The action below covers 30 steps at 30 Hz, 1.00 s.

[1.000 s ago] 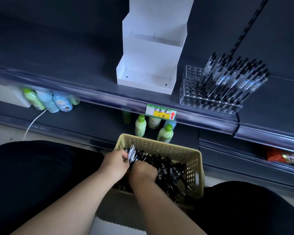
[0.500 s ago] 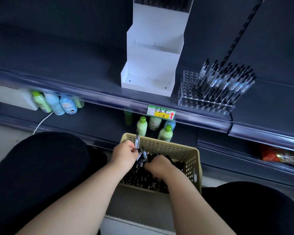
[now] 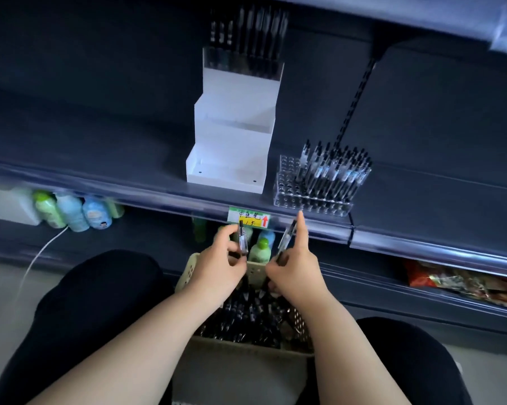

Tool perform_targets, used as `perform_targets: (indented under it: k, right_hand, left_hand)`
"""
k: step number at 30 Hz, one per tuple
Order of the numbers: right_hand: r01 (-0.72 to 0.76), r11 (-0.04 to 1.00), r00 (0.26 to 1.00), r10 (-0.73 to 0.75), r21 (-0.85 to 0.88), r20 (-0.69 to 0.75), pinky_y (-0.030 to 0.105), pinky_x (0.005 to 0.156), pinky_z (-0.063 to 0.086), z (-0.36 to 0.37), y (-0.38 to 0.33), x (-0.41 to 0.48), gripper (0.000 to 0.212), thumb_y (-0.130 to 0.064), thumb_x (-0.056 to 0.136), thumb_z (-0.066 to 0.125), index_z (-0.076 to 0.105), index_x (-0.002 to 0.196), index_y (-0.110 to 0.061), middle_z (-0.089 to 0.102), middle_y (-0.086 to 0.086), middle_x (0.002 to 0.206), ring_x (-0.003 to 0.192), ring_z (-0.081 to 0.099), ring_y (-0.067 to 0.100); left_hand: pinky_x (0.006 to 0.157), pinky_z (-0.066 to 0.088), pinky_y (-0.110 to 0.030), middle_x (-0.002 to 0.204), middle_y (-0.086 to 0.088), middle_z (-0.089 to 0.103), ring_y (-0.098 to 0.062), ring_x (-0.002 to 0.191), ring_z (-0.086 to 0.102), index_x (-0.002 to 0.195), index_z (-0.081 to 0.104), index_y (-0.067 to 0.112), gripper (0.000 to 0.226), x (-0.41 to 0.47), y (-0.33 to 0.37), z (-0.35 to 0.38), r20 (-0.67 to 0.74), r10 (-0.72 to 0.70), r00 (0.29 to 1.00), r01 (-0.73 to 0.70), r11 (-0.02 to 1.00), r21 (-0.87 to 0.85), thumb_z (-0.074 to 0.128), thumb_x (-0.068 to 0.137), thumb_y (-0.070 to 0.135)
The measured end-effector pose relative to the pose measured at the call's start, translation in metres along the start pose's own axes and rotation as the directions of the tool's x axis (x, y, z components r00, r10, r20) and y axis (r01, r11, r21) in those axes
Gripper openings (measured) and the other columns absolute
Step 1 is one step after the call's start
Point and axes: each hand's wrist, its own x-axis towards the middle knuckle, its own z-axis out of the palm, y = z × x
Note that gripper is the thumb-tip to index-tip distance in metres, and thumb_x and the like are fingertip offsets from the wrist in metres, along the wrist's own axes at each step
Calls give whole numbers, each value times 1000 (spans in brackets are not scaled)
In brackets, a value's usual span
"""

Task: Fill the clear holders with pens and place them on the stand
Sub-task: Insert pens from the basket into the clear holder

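A white stepped stand (image 3: 232,135) sits on the dark shelf, with a pen-filled clear holder (image 3: 243,58) on its top step. To its right, a clear holder (image 3: 310,197) is partly filled with pens; its left holes are bare. Below, a beige basket (image 3: 253,270) holds several loose pens. My left hand (image 3: 217,264) pinches an upright pen (image 3: 242,239) above the basket. My right hand (image 3: 297,267) holds another pen (image 3: 286,239), its index finger stretched up toward the shelf edge.
A green and yellow price tag (image 3: 248,219) hangs on the shelf rail. Green and blue bottles (image 3: 71,210) stand on the lower shelf, more bottles (image 3: 259,249) behind the basket. Red snack packets (image 3: 451,283) lie at lower right. My dark-clothed knees flank the basket.
Both hands have come up out of the basket, each with a pen, and moved apart. The view has tilted upward, showing the filled holder on the stand's top step.
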Motion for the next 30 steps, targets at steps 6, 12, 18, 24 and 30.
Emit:
perform_targets:
  k: [6, 12, 18, 24, 30]
  right_hand:
    - [167, 981, 978, -153, 102, -140, 24, 41, 40, -31, -10, 22, 75, -9, 81, 52, 16, 131, -52, 57, 1, 51, 42, 45, 12]
    - [325, 945, 912, -308, 18, -271, 43, 50, 51, -65, -41, 62, 37, -14, 90, 44, 33, 105, -46, 66, 8, 67, 51, 60, 25]
    - [392, 913, 783, -397, -114, -479, 21, 47, 43, -100, -61, 124, 15, -22, 87, 46, 44, 82, -36, 65, -2, 66, 58, 61, 10]
    - [344, 907, 765, -420, -241, -489, 7, 61, 38, -100, -49, 150, 9, -19, 88, 55, 61, 94, -22, 62, -3, 83, 68, 55, 3]
    - [347, 864, 746, -490, -366, -451, 1, 64, 34, -95, -46, 157, 12, -17, 87, 59, 65, 97, -17, 57, -7, 80, 66, 51, 7]
  left_hand:
    - [61, 43, -6, 92, 21, 60, 5, 82, 60, 132, 31, 48, 66, 31, 29, -10, 5, 117, 993, -116, 989, -94, 64, 85, 15]
    - [60, 48, -10, 92, 15, 67, 4, 83, 63, 113, 32, 60, 63, 83, 75, -22, -55, 257, 965, -263, 950, -166, 64, 86, 13]
    - [67, 44, -2, 84, 22, 69, 5, 78, 63, 106, 39, 47, 43, 146, 117, -19, -121, 373, 920, -391, 896, -212, 67, 85, 21]
    - [70, 48, -13, 81, 11, 68, -3, 74, 66, 94, 44, 47, 46, 168, 96, 0, -76, 358, 930, -366, 897, -247, 68, 82, 9]
    - [69, 49, -13, 81, 17, 66, -5, 71, 66, 93, 46, 47, 46, 179, 82, 6, -73, 313, 947, -320, 898, -303, 69, 82, 9]
